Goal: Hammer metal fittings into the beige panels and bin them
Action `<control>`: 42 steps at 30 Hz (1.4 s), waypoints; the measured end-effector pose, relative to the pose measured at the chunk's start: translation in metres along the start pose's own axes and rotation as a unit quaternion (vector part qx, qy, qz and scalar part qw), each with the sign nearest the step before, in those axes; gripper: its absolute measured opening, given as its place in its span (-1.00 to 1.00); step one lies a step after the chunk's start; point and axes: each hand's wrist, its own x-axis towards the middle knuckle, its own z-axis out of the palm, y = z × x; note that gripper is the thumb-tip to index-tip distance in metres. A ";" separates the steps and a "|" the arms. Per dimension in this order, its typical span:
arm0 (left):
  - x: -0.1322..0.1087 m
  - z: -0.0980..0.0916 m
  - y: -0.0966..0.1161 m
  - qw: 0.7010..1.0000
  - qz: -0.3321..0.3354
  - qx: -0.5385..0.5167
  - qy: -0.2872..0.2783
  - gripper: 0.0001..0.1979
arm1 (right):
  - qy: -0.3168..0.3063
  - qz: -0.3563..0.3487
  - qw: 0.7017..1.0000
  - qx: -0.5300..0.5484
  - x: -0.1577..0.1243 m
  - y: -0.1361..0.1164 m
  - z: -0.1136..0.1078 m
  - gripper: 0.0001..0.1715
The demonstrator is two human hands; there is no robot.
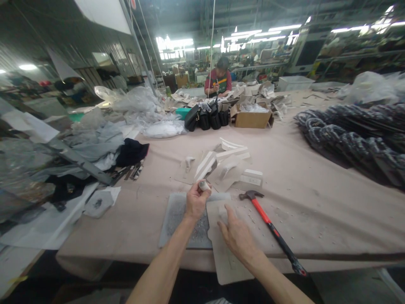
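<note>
My left hand (196, 202) is closed round a small whitish cylindrical object (204, 185) above a grey board (172, 215) with a worn, pitted surface. My right hand (236, 232) rests on a flat beige panel (223, 261), its index finger stretched forward beside a small pale patch. The panel overlaps the board's right side and hangs past the table's front edge. To the right of my right hand lies a hammer (264, 215) with a red and black handle. Beyond my hands sits a loose group of beige and white cut pieces (228, 166).
The cloth-covered table (316, 202) has small crumbs near the hammer. Black bags (207, 118) and a cardboard box (253, 118) stand farther back. Plastic-wrapped dark items (357, 139) lie right; plastic bags (139, 107) and dark cloth (131, 152) left. A person (220, 78) sits across the table.
</note>
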 end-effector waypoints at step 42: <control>-0.031 0.001 -0.061 0.961 0.021 0.216 -0.170 -0.78 | -0.009 0.240 0.950 0.202 0.000 0.128 -0.032 -0.95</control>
